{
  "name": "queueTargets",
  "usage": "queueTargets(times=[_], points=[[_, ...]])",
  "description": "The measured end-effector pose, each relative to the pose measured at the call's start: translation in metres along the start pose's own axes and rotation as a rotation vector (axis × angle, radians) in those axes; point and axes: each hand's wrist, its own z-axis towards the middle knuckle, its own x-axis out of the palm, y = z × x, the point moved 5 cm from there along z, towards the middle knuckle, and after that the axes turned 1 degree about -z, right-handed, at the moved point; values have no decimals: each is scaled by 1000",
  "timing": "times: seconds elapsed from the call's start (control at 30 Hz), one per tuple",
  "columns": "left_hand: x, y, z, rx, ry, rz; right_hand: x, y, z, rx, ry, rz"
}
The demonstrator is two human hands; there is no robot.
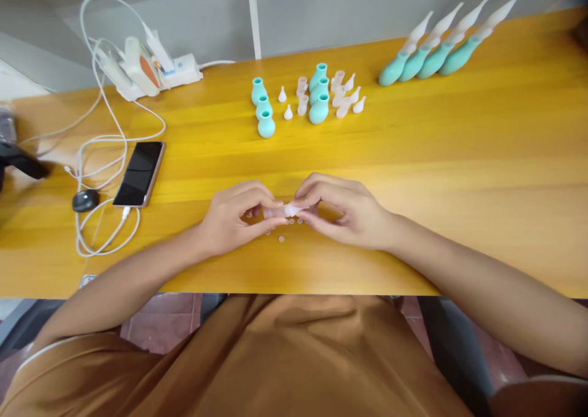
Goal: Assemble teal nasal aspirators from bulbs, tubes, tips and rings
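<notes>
Above the table's near half, my left hand [241, 214] pinches a translucent plastic tube [274, 211] between thumb and fingers. My right hand [344, 212] grips a small white nozzle tip [294, 209], its wide end meeting the tube's right end. Whether the two parts are joined cannot be told. Several tiny clear discs [281, 239] lie on the wood beneath and between my hands. Farther back stand teal rubber bulbs [266, 125], more white nozzle tips [288, 112] and clear tubes [302, 105].
Several teal bulbs with long white tips [432, 60] lean in a row at the back right. On the left are a phone [140, 173], a black mouse [86, 200], looping white cables [103, 139] and a power strip [184, 68] with plugs. The wooden table [459, 196] ends at my torso.
</notes>
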Motion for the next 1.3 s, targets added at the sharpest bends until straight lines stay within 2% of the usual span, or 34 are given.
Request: queueTargets(times=[0.1,0.33,0.67,0.83,1.0,1.13,1.3], points=[[0,-1,0,1,-27,-37,0,1,2,13,-19,46],[0,-8,-5,-82,-177,20,1,1,3,27,-101,61],[4,-3,-5,-32,-105,-2,2,4,4,25,-3,28],[-1,2,3,-98,-95,95,0,-5,4,81,-65,37],[-8,5,5,-62,-123,164,-12,-15,1,248,-138,-42],[-9,9,5,7,-115,210,-8,-22,0,320,-85,-31],[-5,9,5,58,-94,231,7,-25,5,365,26,-21]])
